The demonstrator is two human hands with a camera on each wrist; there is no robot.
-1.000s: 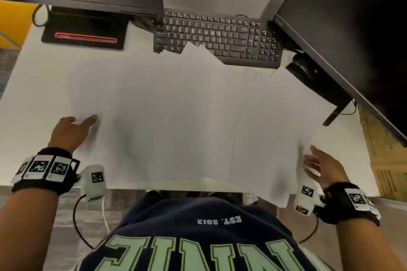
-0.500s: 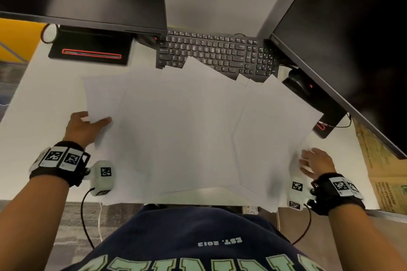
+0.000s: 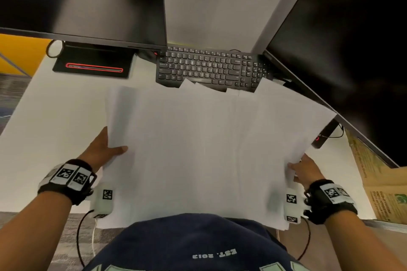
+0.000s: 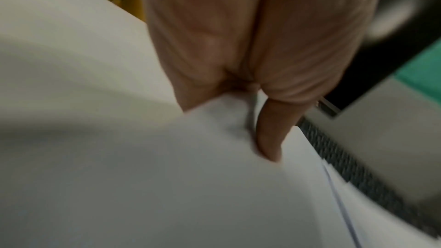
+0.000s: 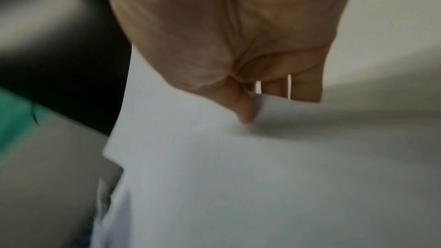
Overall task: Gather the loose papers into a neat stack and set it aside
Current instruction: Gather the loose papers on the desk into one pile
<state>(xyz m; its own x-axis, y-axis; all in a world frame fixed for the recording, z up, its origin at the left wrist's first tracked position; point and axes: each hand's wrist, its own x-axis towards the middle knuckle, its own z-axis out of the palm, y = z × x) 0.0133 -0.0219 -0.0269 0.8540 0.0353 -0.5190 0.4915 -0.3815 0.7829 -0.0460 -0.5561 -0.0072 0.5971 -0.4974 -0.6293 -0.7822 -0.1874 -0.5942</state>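
Several white sheets of paper [image 3: 198, 149] lie overlapped in a broad pile on the white desk [image 3: 55, 127], their far corners reaching the keyboard. My left hand [image 3: 105, 149] pinches the pile's left edge, thumb on top [image 4: 269, 139] and fingers underneath. My right hand [image 3: 301, 167] pinches the right edge the same way, thumb [image 5: 241, 108] on the paper [image 5: 238, 176] and fingers behind it. The near edge of the pile hangs over the desk's front edge against my torso.
A black keyboard [image 3: 211, 68] sits just beyond the papers. Two dark monitors [image 3: 83, 0] [image 3: 352, 50] stand at the back left and right. A black dock with a red line [image 3: 92, 66] is at the back left; a cardboard box [image 3: 385, 193] stands at right.
Both hands have moved inward, pushing the spread sheets together into a narrower pile. Each hand has gone from lying flat on the paper to pinching an edge.
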